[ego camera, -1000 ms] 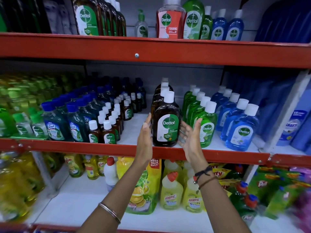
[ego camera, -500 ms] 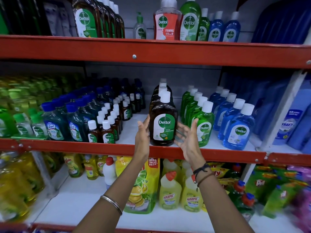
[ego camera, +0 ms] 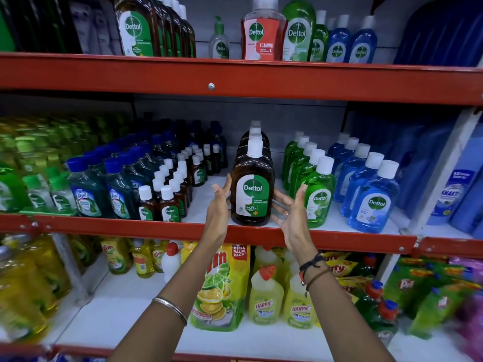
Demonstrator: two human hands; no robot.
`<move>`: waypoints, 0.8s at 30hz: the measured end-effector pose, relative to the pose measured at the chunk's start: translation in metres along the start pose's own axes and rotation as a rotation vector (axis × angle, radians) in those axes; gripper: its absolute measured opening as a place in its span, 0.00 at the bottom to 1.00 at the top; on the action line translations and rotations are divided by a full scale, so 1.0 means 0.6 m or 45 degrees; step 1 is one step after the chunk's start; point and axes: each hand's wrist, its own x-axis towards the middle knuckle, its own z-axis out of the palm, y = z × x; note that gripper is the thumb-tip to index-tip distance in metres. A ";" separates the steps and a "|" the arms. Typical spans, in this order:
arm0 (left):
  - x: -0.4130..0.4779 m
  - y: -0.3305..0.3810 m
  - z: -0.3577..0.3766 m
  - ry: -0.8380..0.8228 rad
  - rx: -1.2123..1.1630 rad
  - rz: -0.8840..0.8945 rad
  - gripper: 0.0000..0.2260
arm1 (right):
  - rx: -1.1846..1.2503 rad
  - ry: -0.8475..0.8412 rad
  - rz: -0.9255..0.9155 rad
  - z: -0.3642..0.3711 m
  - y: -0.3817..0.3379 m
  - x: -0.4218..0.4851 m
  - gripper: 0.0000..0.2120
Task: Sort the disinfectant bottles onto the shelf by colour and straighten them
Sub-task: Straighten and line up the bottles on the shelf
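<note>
Middle shelf now: the big bottle stands upright at the front edge, heading a row that runs back behind it, with the left hand just beside its left flank and the right hand just beside its right. Small bottles line up to its left, and two more rows stand to its right. The pouch sits on the shelf below, under the hands.

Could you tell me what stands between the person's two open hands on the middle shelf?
In the head view, the front brown Dettol bottle stands upright between the left hand and right hand, heading its row.
</note>
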 end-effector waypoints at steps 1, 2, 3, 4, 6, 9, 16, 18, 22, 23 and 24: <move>-0.001 0.002 -0.001 -0.009 0.004 -0.003 0.39 | 0.001 0.006 -0.007 0.000 0.001 0.000 0.41; -0.003 0.004 -0.002 -0.017 0.009 -0.002 0.44 | 0.001 0.015 -0.012 0.000 0.002 0.000 0.41; -0.003 0.004 -0.003 -0.025 0.015 0.003 0.49 | -0.001 0.023 -0.014 0.000 0.003 0.001 0.42; -0.003 0.003 -0.004 -0.027 0.024 0.009 0.53 | -0.005 0.028 -0.013 0.000 0.003 0.001 0.42; -0.003 0.001 -0.004 -0.027 0.035 0.021 0.56 | -0.007 0.030 -0.012 0.000 0.003 0.002 0.42; -0.002 -0.001 -0.004 -0.029 0.050 0.019 0.56 | -0.013 0.031 -0.028 0.000 0.004 0.002 0.40; -0.001 -0.009 -0.001 0.002 0.049 0.058 0.48 | -0.037 0.052 -0.057 0.001 0.006 0.003 0.36; -0.004 -0.017 0.005 0.084 0.001 0.109 0.37 | -0.057 0.084 -0.106 0.001 0.008 -0.003 0.34; -0.029 -0.031 0.033 0.322 0.055 0.450 0.23 | -0.006 0.264 -0.436 -0.027 0.011 -0.025 0.33; -0.038 -0.030 0.045 0.341 0.115 0.575 0.22 | 0.014 0.335 -0.533 -0.040 0.009 -0.029 0.31; -0.045 -0.028 0.058 0.327 0.164 0.691 0.22 | 0.027 0.413 -0.614 -0.056 0.006 -0.031 0.29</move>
